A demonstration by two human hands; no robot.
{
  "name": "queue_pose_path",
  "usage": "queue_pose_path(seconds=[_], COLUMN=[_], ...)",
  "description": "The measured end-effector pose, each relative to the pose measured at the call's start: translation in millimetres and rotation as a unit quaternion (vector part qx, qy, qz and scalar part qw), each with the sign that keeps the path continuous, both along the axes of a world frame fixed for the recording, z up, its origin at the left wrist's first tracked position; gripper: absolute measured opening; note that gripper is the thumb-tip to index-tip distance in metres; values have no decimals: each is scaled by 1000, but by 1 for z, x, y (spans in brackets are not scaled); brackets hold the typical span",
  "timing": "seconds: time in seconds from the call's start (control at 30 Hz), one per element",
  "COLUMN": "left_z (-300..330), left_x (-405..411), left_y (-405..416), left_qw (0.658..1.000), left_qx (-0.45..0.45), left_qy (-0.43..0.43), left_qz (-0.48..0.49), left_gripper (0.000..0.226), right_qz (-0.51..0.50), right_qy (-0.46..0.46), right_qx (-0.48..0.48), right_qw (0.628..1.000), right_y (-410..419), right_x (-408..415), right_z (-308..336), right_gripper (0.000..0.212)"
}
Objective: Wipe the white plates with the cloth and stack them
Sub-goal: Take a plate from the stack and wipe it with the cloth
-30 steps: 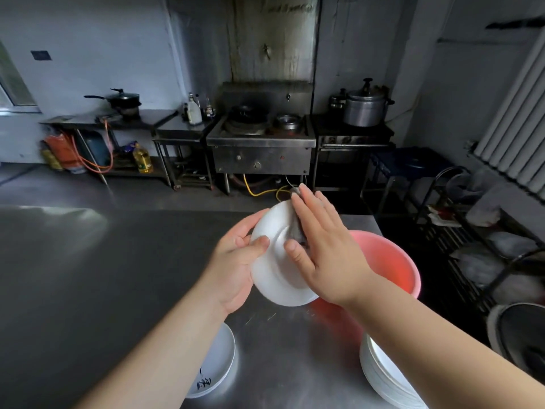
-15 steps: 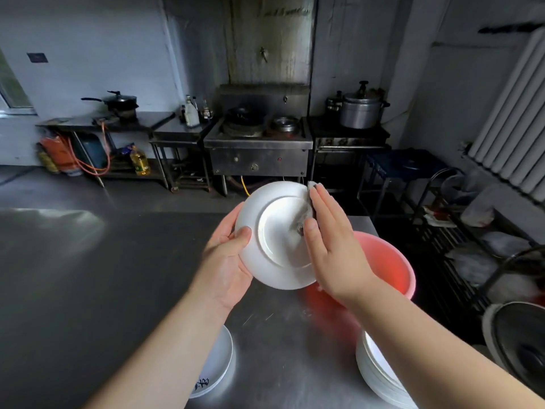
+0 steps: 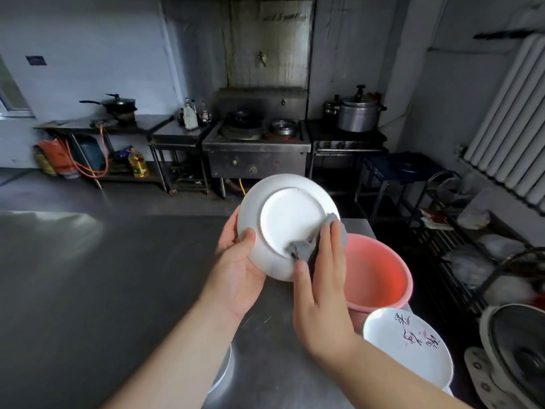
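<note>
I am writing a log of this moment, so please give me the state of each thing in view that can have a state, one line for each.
left hand: gripping the plate's rim
right hand: pressing the cloth on the plate
white plate: held up, tilted, underside facing the camera
grey cloth: crumpled against the plate's underside
pink basin: upright on the steel table
plate stack: on the table, top plate face up
pressure cooker: lid on

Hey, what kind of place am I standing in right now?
Most likely a commercial or canteen kitchen: a steel wok burner range against the far wall, a large lidded pressure cooker beside it, and a long stainless steel worktable in front of you.
</note>
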State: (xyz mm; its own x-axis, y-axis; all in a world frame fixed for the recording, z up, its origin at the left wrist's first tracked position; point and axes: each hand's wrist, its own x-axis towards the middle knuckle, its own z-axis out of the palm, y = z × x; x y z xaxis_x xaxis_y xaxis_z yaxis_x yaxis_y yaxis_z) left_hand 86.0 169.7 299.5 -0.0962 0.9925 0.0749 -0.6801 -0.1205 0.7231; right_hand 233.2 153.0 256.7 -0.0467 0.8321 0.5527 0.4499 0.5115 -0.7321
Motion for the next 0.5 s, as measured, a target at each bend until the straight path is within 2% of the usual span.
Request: queue_pose_path(seconds=[0.1,0.17,0.27,0.43,0.5], left_z=[1,4,6,-7,-11], left_x=[-8,-19,-29,-21,-18], left_y=[-5,-4,1,0,-1], left_qw=[998,995,993,998,999], left_qx=[-3,-20,-37,-21,-21], left_qy=[32,46,69,41,40], left_qz=[-62,-91,-88,-38,-29], left_gripper=[60,54,47,51,52], right_qz=[1,45,100,90,82], right_qy=[63,66,3,-90,-104], right_qx=[-49,-64,-45,-6,-23], right_qw=[997,995,994,992,991], right_y=[15,36,53,8,1], right_x=[16,33,46,19,12], right_z=[7,27,41,-8,-16], right_gripper=[69,63,63,83,84])
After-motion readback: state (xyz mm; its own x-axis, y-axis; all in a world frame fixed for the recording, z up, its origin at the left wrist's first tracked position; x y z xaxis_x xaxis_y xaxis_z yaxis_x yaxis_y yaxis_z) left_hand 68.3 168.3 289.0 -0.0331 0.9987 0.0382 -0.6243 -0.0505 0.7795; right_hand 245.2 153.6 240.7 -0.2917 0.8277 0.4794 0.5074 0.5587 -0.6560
